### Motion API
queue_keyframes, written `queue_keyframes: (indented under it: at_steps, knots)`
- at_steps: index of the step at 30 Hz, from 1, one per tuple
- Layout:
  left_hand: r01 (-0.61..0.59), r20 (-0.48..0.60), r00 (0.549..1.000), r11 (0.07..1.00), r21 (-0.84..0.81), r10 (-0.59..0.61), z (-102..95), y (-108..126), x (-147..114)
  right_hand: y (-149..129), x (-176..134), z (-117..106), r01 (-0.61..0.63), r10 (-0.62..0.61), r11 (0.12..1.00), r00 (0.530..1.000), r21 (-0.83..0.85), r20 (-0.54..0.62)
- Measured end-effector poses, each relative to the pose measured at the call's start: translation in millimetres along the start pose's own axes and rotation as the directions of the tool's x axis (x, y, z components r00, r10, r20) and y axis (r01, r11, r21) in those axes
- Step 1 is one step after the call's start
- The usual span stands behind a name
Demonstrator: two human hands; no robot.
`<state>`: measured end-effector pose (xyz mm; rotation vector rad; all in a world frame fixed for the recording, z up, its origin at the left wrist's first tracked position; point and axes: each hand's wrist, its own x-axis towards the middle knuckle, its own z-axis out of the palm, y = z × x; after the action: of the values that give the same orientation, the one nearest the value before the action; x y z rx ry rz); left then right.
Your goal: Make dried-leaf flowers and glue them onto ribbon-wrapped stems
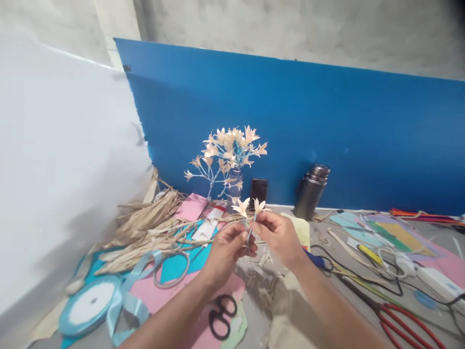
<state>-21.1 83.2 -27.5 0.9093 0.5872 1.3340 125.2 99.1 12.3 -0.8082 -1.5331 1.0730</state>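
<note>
Two cream handmade flowers (241, 207) on thin pale blue stems are held up over the middle of the table. My left hand (228, 247) is closed around the lower stems. The thumb and fingers of my right hand (278, 235) pinch the stem of the right-hand flower (258, 206) just under its petals. Both hands nearly touch each other. Behind them a clear bottle (235, 180) holds a bunch of similar cream flowers (232, 145) with blue-wrapped stems.
Dried husks (148, 223) lie left, by a blue ribbon spool (90, 303) and a tape ring (170, 269). Black-handled scissors (222, 317) lie in front. To the right are a dark flask (312, 191), red-handled scissors (403, 322) and a power strip (441, 286). A blue board (308, 116) stands behind.
</note>
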Motion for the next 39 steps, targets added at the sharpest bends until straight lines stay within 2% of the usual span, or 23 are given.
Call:
queue_keyframes:
  at_steps: [4,8,10,18,25,29,35,39]
  knots:
    - [-0.035,-0.021,0.999,0.998,0.059,0.037,-1.4,-4.5,-1.8,6.2,-4.8,2.2,-0.053,0.055,0.998,0.998,0.044,-0.028]
    - [-0.029,-0.055,0.998,0.996,0.088,0.034,-2.1,-9.3,-2.8,15.2,-3.2,-3.5,-0.01,-0.001,0.997,0.99,-0.075,-0.142]
    - [-0.019,-0.073,0.997,0.994,0.104,0.027,-2.0,-10.2,-2.6,18.7,-1.8,-5.5,-0.008,-0.01,0.993,0.988,-0.116,-0.155]
    - [-0.093,-0.117,0.988,0.991,0.093,0.103,-4.5,-5.5,-1.7,8.6,7.7,3.2,0.021,-0.037,0.99,0.993,-0.141,-0.109]
    - [-0.177,-0.139,0.971,0.975,0.137,0.195,-3.9,-1.2,-4.7,7.2,9.5,18.5,-0.015,0.012,1.0,0.994,-0.023,-0.109]
    - [-0.18,-0.139,0.969,0.97,0.161,0.203,-0.1,0.0,-5.7,8.3,5.5,17.1,-0.035,0.038,0.999,0.995,0.031,-0.095]
    - [-0.176,-0.143,0.967,0.961,0.211,0.209,0.8,-1.4,-6.8,11.2,4.2,13.6,-0.087,0.089,0.989,0.996,0.12,-0.012]
    - [-0.175,-0.125,0.969,0.951,0.253,0.212,-1.3,-1.9,-8.0,11.3,3.7,14.8,-0.096,0.103,0.989,0.993,0.11,-0.061]
